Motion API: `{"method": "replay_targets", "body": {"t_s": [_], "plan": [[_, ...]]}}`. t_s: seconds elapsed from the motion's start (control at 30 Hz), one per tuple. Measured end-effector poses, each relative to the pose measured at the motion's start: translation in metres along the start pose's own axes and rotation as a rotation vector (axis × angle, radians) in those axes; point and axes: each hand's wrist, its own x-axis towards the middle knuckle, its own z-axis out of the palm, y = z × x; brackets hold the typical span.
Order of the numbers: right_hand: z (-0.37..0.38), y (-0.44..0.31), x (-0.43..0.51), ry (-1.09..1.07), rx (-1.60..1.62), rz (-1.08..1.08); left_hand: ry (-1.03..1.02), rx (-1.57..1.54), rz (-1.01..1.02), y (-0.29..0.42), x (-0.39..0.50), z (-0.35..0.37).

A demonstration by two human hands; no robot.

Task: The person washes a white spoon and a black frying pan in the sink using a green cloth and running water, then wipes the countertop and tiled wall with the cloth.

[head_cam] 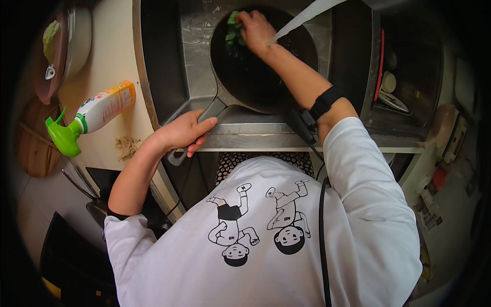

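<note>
A dark frying pan [261,84] rests in the left basin of a stainless steel sink [197,57]. My left hand [186,130] grips its grey handle [213,109], which reaches over the sink's front edge. Inside the pan, my right hand [256,30] holds a green scrubbing cloth or pad [233,32] against the upper left part of the surface; its exact kind is unclear. A stream of water [303,21] falls from the upper right onto my right wrist. The right fingertips are partly hidden by the green thing and blurred.
A spray bottle with a green trigger head [105,109] lies on the left counter, near a crumpled beige cloth or paper [127,147]. A lidded pot [76,42] stands at the upper left. The right basin [414,84] holds dishes and a red-edged item [379,65].
</note>
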Motion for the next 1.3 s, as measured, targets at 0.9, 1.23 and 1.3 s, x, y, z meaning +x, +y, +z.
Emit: {"method": "replay_targets", "body": {"t_s": [0.9, 1.23, 1.3], "plan": [[-0.078, 0.028, -0.108, -0.976, -0.434, 0.309, 0.056, 0.1, 0.045, 0.001, -0.001, 0.005], [-0.08, 0.008, -0.095, -1.056, -0.35, 0.029, 0.075, 0.087, 0.044, -0.001, -0.002, 0.007], [-0.087, 0.027, -0.092, -0.852, -0.638, 0.049, 0.08, 0.105, 0.038, 0.001, -0.002, 0.007]]}}
